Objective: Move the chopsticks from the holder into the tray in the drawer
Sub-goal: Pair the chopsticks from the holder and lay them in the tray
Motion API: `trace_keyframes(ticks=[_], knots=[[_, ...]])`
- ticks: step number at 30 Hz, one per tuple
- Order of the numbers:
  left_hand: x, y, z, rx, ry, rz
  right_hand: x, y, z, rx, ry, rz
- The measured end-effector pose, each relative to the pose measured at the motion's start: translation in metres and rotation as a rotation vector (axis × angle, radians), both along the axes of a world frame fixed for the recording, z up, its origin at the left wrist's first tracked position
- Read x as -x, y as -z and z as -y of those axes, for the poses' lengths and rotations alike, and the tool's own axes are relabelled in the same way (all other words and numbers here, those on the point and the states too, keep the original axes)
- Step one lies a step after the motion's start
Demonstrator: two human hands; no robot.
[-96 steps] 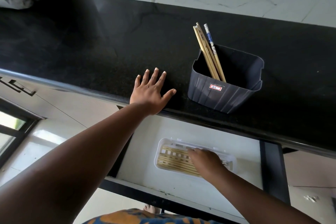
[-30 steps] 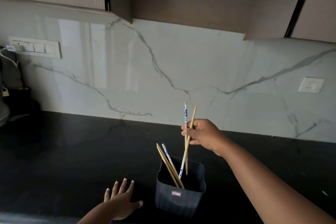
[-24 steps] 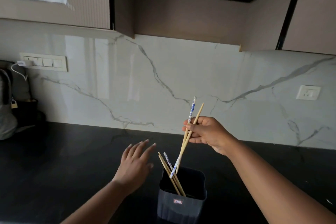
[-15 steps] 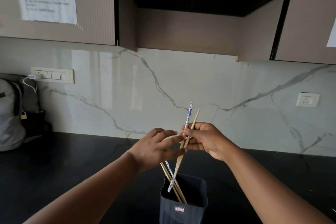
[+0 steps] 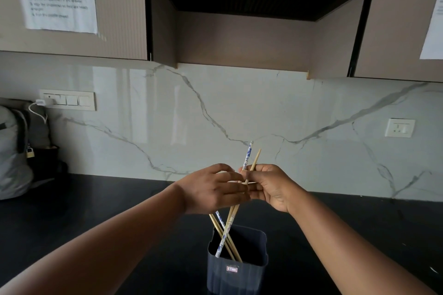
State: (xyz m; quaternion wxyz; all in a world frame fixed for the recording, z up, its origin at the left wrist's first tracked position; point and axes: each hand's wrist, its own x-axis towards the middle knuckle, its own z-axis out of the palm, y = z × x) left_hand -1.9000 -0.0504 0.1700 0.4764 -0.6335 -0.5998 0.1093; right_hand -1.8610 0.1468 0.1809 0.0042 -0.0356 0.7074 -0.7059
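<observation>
Two chopsticks (image 5: 249, 163) sit pinched in the right hand (image 5: 268, 187) above the holder (image 5: 237, 268), the left hand (image 5: 211, 189) closing its fingers on them.

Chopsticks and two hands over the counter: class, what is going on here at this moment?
A person holds two chopsticks, one blue-patterned and one plain wooden, in the right hand, raised above a dark holder on the black counter. The left hand meets them at the grip. More chopsticks lean inside the holder. The drawer and tray are out of view.
</observation>
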Motion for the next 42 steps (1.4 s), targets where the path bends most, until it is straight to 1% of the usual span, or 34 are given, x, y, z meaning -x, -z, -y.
trace_keyframes(ticks=[3,13,14,15,16,17,18,20,21,22,24,30,37,42], knots=[[-0.001,0.0,0.002,0.05,-0.009,0.024,-0.001,-0.002,-0.003,0.026,-0.004,0.02],[-0.006,-0.005,0.001,0.049,0.029,-0.014,-0.005,0.003,-0.007,0.19,-0.038,0.094],[-0.006,-0.004,0.002,0.037,0.023,0.007,-0.005,0.003,-0.008,0.203,-0.03,0.084],[-0.007,-0.003,0.002,-0.001,0.01,0.067,-0.004,0.004,-0.008,0.209,-0.012,0.063],[-0.008,-0.002,0.001,-0.088,-0.024,0.187,-0.003,0.004,-0.008,0.2,0.015,0.035],[-0.01,-0.003,-0.001,-0.22,-0.082,0.398,-0.002,0.004,-0.008,0.174,0.047,0.001],[-0.013,-0.007,-0.004,-0.369,-0.156,0.704,-0.002,0.004,-0.008,0.142,0.072,-0.037],[-0.019,-0.02,-0.012,-0.633,-0.264,1.471,-0.002,0.004,-0.007,0.097,0.089,-0.11],[-0.019,-0.026,-0.016,-0.724,-0.261,1.762,-0.003,0.004,-0.006,0.085,0.089,-0.133],[-0.017,-0.03,-0.018,-0.744,-0.268,1.88,-0.004,0.004,-0.003,0.071,0.087,-0.149],[-0.017,-0.031,-0.019,-0.705,-0.301,1.912,-0.007,0.004,0.003,0.033,0.078,-0.177],[-0.019,-0.02,-0.022,-0.701,-0.326,1.933,-0.011,0.006,0.013,-0.039,0.105,-0.2],[-0.024,-0.004,-0.03,-0.732,-0.283,1.893,-0.008,0.014,0.015,0.049,0.196,-0.169],[-0.02,0.003,-0.031,-0.724,-0.277,1.888,-0.006,0.02,0.016,0.057,0.22,-0.148]])
